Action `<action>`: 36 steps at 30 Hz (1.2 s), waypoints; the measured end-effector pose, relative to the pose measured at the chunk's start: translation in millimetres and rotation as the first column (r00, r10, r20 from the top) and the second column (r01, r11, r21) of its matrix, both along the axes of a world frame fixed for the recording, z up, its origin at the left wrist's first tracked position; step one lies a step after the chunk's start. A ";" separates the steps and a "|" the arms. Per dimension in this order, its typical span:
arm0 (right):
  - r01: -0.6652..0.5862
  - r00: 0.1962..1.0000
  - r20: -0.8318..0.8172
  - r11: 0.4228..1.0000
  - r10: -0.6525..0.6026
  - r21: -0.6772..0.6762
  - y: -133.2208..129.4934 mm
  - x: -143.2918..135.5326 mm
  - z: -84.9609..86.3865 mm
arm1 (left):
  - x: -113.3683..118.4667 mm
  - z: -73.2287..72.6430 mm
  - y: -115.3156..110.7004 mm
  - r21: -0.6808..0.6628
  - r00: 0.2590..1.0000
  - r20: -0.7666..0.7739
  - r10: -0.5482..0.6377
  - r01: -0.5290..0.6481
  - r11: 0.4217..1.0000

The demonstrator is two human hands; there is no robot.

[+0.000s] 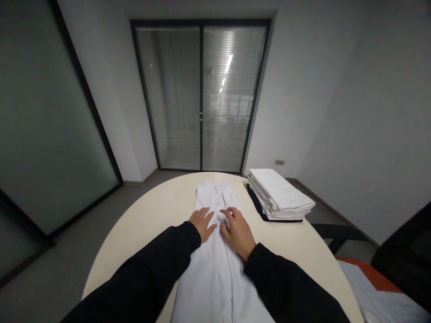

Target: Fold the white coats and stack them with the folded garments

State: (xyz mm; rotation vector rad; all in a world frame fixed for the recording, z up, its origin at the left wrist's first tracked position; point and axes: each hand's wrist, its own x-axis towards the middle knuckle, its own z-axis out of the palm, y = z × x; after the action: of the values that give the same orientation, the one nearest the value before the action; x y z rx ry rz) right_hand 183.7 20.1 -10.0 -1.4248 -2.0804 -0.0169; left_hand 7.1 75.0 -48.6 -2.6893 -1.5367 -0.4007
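Observation:
A white buttoned shirt (215,278) lies lengthwise on the table, its collar end at the far side and its sides turned in to a narrow strip. On the left half of its chest rests my left hand (203,223), fingers spread. My right hand (237,233) is on the right half beside the button line, fingers apart and slightly bent, with no cloth visibly gripped. Both hands point toward the collar. Black sleeves cover my forearms, and the right one hides part of the shirt's lower edge.
A pale round table (141,251) carries everything. At its far right stands a stack of folded white cloths (279,193) over a dark folded piece (257,204). A chair with an orange seat (370,273) and white cloth (387,305) on it stands at the right.

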 end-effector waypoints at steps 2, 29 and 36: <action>0.041 0.999 0.020 0.999 -0.041 -0.013 2.0 4.2 -2.8 | -1.0 -3.3 -2.6 -0.042 1.000 -0.014 0.011 -0.011 0.999; 0.101 0.985 0.159 0.959 -0.060 -0.266 5.8 19.3 -30.3 | -4.6 -4.6 -0.5 0.117 0.871 0.119 -0.476 0.464 0.878; 0.121 0.980 0.183 0.955 -0.072 -0.272 7.1 25.5 -19.6 | -3.2 4.4 -5.1 0.148 0.853 0.051 -0.520 0.508 0.848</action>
State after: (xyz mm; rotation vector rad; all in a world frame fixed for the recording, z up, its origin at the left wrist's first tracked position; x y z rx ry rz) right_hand 209.2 27.1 -29.7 -1.7501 -2.2179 0.1273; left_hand 3.9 70.0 -44.2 -2.9760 -0.7317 -0.6122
